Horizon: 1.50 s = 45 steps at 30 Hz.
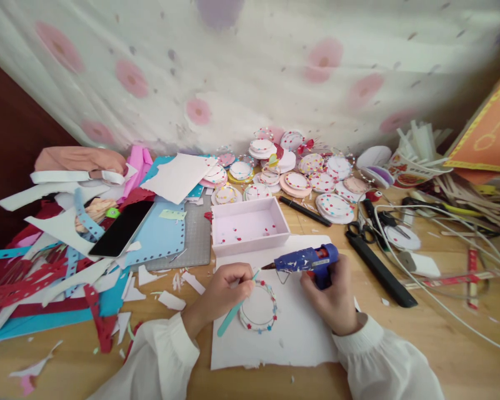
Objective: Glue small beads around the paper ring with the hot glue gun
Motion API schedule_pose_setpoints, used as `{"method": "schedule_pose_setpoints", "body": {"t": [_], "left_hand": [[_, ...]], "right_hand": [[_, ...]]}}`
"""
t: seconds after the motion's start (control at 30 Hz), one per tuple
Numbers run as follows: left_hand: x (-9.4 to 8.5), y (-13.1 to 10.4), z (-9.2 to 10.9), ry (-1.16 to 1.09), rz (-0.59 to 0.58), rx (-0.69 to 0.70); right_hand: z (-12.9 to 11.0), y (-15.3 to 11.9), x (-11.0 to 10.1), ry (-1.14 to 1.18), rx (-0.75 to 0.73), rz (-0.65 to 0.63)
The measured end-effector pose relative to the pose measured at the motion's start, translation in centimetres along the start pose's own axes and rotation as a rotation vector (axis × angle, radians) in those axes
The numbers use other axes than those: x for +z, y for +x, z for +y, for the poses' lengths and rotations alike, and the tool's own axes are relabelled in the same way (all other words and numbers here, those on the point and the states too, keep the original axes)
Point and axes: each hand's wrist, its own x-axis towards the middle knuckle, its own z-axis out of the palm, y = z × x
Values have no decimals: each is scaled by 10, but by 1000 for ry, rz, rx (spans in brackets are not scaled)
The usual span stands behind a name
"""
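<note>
A blue glue gun (306, 260) is gripped in my right hand (333, 294), its nozzle pointing left. My left hand (229, 289) pinches teal tweezers (230, 319), whose tip reaches the top of a ring. That ring (258, 306), dotted with small red and blue stars, lies on a white sheet (291, 339) beneath and between both hands. The nozzle is just above the ring's upper edge, apart from it. Behind the hands, an open pale pink box (250, 244) holds a few tiny red and blue stars.
Several decorated discs (334, 207) are piled at the back. Paper and felt scraps, a black phone (123, 229) and a grey cutting mat (198, 244) lie left. To the right are scissors (360, 232), a long black object (381, 269) and a white cable (445, 303).
</note>
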Motion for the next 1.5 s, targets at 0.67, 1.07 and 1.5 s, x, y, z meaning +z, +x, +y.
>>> {"method": "schedule_pose_setpoints", "body": {"t": [0.67, 1.07, 1.5], "left_hand": [[0, 0, 1, -7, 1, 6], [-1, 0, -5, -12, 31, -28], [10, -4, 25, -110, 302, -47]], "right_hand": [[4, -2, -1, -13, 0, -18], [11, 14, -17, -352, -75, 163], [-38, 0, -32, -299, -566, 14]]}}
